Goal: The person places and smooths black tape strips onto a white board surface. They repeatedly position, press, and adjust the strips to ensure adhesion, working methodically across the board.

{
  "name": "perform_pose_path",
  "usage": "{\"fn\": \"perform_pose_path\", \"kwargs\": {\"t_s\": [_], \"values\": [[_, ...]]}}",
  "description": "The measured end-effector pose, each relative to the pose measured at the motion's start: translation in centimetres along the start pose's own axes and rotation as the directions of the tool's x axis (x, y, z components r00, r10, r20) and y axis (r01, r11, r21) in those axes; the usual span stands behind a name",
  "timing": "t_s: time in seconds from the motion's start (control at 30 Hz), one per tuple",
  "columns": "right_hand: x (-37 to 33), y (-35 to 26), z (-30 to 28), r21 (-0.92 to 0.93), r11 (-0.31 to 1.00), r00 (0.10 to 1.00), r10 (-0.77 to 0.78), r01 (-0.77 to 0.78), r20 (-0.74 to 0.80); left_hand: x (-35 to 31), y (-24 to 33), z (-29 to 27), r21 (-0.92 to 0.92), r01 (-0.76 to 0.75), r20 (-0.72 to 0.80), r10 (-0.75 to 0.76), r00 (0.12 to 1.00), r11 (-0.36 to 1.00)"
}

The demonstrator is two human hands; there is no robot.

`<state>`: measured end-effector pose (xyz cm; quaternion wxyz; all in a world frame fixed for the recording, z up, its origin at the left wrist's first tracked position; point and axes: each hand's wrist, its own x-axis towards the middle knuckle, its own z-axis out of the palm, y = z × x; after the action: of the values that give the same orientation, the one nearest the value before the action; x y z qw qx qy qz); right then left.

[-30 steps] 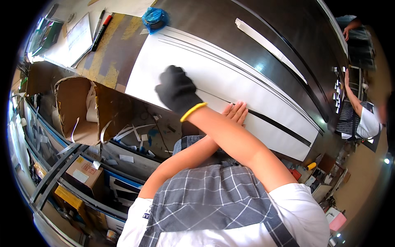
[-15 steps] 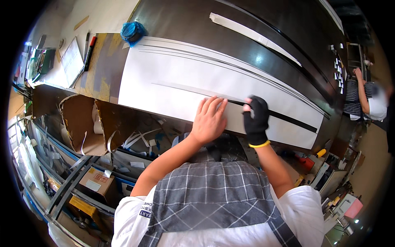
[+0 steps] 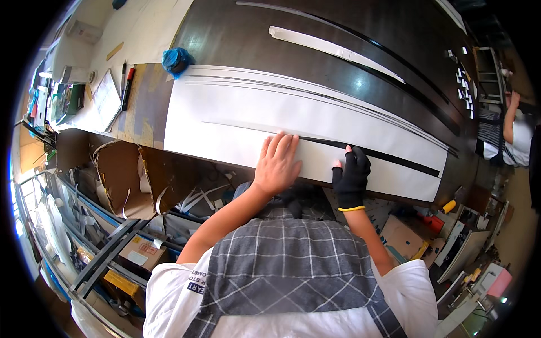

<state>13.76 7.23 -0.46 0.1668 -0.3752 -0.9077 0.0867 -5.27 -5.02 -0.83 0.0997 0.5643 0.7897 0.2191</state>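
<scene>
My left hand (image 3: pixel 278 164), bare, lies flat with its fingers stretched out over a long narrow strip (image 3: pixel 394 160). The strip looks black on its right stretch and pale or shiny toward its left end. It rests on a long white board (image 3: pixel 236 107) along the bench's near edge. My right hand (image 3: pixel 353 176) wears a black glove with bare thumb and index tips and a yellow cuff. Its thumb and index finger are apart at the strip's near side, with nothing seen between them; whether the fingertips touch the strip, I cannot tell.
Several thin dark strips (image 3: pixel 315 97) run along the board's far side. Beyond lie a white strip bundle (image 3: pixel 332 50) and black strips. A blue plastic-wrapped object (image 3: pixel 176 62) sits at the board's far left corner. Markers (image 3: pixel 128 90) lie left; an open carton (image 3: pixel 121 177) stands below.
My left hand has slid slightly left along the strip. My gloved right hand, blurred before, is now sharper, its index finger extended toward the strip. The whole view has shifted a little.
</scene>
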Motion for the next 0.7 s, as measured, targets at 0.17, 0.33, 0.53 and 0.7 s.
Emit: {"fn": "perform_pose_path", "kwargs": {"t_s": [0.17,0.33,0.53,0.7], "values": [[2.3,-5.5,2.1,0.163,0.984,0.992,-0.088,0.073,0.090,0.0,-0.6,-0.4,-0.283,0.012,-0.062,-0.031,0.998,0.959],[5.5,-11.1,4.4,0.309,0.941,0.971,-0.186,0.134,0.147,-2.1,-4.4,-3.5,-0.748,0.173,-0.150,-0.418,0.896,0.641],[11.0,-20.7,6.7,0.333,0.940,0.879,-0.215,0.070,0.425,-9.0,-7.3,-4.6,-0.783,0.241,-0.297,-0.686,0.665,0.573],[12.5,-27.3,11.2,0.469,0.868,0.896,-0.331,0.164,0.297,-11.0,-6.5,-4.7,-0.839,0.246,-0.272,-0.767,0.581,0.484]]}}
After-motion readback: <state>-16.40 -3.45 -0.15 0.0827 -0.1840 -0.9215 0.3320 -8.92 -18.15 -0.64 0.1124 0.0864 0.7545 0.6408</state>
